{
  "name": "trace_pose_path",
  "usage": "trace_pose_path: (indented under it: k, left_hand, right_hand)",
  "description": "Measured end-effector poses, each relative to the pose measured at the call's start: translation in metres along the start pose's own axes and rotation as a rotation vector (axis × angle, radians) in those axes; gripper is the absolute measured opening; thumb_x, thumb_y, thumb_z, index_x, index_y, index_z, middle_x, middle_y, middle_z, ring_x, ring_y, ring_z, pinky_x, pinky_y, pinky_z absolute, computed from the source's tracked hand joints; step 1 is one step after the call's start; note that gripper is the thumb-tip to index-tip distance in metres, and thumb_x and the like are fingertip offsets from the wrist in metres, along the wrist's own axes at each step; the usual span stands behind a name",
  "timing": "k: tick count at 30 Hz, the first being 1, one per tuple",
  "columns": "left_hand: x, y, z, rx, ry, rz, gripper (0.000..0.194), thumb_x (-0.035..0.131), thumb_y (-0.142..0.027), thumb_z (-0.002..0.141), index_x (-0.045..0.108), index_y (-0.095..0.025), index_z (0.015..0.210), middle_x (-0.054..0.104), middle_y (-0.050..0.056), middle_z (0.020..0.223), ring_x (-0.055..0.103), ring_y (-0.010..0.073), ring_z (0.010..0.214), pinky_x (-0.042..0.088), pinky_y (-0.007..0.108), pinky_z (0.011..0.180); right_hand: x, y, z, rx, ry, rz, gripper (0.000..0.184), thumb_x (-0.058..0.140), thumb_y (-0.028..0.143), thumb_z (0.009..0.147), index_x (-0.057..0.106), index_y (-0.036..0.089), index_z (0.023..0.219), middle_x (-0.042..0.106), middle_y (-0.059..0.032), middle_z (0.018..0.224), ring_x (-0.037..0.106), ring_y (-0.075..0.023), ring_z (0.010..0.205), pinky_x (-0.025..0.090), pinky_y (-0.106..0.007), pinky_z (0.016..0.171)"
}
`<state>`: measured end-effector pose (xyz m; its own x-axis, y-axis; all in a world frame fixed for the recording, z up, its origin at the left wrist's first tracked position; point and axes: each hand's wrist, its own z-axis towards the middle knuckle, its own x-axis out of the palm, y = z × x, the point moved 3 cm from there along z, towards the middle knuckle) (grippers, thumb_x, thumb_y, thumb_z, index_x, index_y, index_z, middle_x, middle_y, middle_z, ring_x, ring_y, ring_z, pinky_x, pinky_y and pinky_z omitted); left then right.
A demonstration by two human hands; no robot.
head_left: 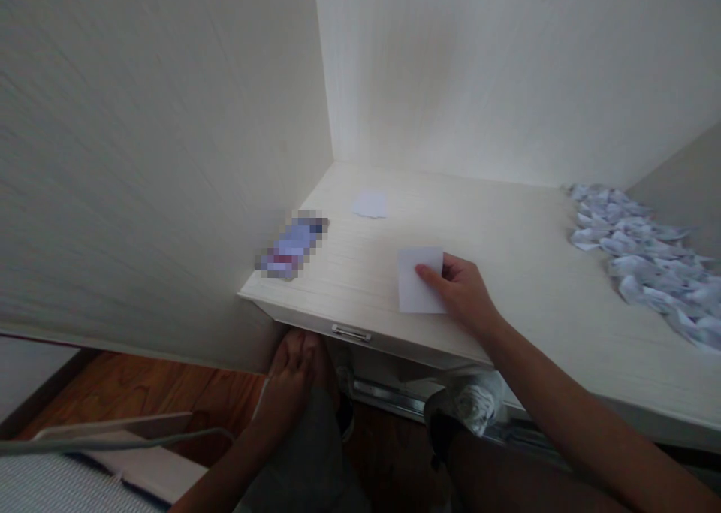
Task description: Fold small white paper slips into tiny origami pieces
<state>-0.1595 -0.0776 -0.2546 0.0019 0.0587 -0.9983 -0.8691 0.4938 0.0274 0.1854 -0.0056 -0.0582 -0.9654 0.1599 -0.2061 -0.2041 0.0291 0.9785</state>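
My right hand (pixel 465 291) pinches a square sheet of white paper (pixel 414 284) above the pale desktop (pixel 490 220), thumb on its upper face and the other fingers hidden beneath. My left hand (pixel 294 366) lies on my left knee below the desk's front edge, its fingers laid over the knee with nothing in them. Farther back on the desk is a small white stack of paper (pixel 369 204). Along the right side spread many folded or crumpled white paper pieces (pixel 636 250), some with faint print.
A pixelated flat object, perhaps a phone (pixel 293 246), lies at the desk's left edge. Tall pale panels (pixel 270 122) enclose the left and back. A drawer handle (pixel 351 333) sticks out in front. Beneath the desk is a crumpled clear plastic bag (pixel 476 404).
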Motion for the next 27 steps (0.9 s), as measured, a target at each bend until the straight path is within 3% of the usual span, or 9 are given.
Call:
trace_pose_path:
  k: [4,10,15,20,27]
  left_hand:
    - [0.003,-0.005,-0.005,-0.044,-0.067,0.001,0.044,0.053,-0.018,0.098,0.065,-0.010,0.139,0.048,0.024,0.160,0.041,0.0402,0.153,0.045,0.053,0.120]
    - [0.001,-0.010,-0.005,-0.041,-0.104,-0.003,0.042,0.054,-0.021,0.101,0.065,-0.017,0.141,0.049,0.019,0.161,0.043,0.0395,0.151,0.046,0.050,0.118]
    - [-0.002,-0.013,0.006,-0.076,-0.099,0.029,0.050,0.055,-0.022,0.099,0.057,-0.013,0.148,0.057,0.023,0.151,0.053,0.0399,0.141,0.047,0.052,0.114]
    - [-0.006,-0.019,0.011,-0.068,-0.065,0.032,0.052,0.055,-0.020,0.097,0.056,-0.014,0.149,0.061,0.021,0.147,0.053,0.0389,0.140,0.042,0.053,0.117]
    - [-0.011,-0.031,0.021,-0.151,0.006,0.092,0.066,0.062,-0.023,0.092,0.050,0.004,0.151,0.058,0.035,0.143,0.055,0.0528,0.131,0.046,0.058,0.107]
  right_hand:
    - [0.000,-0.002,0.000,-0.020,-0.005,0.028,0.029,0.074,0.046,0.076,0.073,0.018,0.085,0.070,-0.0030,0.074,0.057,-0.0159,0.060,0.044,-0.028,0.052]
    - [0.000,-0.011,0.004,-0.024,-0.019,0.080,0.029,0.075,0.046,0.077,0.073,0.018,0.086,0.071,-0.0031,0.076,0.059,-0.0164,0.063,0.046,-0.029,0.056]
    - [0.000,-0.012,0.006,-0.027,-0.025,0.159,0.031,0.079,0.046,0.074,0.074,0.018,0.086,0.072,-0.0028,0.077,0.059,-0.0161,0.063,0.046,-0.029,0.056]
    - [-0.001,-0.012,0.007,-0.024,-0.040,0.214,0.030,0.081,0.046,0.071,0.075,0.019,0.084,0.071,-0.0021,0.074,0.058,-0.0163,0.062,0.046,-0.029,0.055]
    - [-0.001,-0.014,0.010,-0.013,-0.058,0.266,0.030,0.083,0.044,0.069,0.076,0.020,0.084,0.073,-0.0017,0.076,0.060,-0.0169,0.063,0.047,-0.030,0.057]
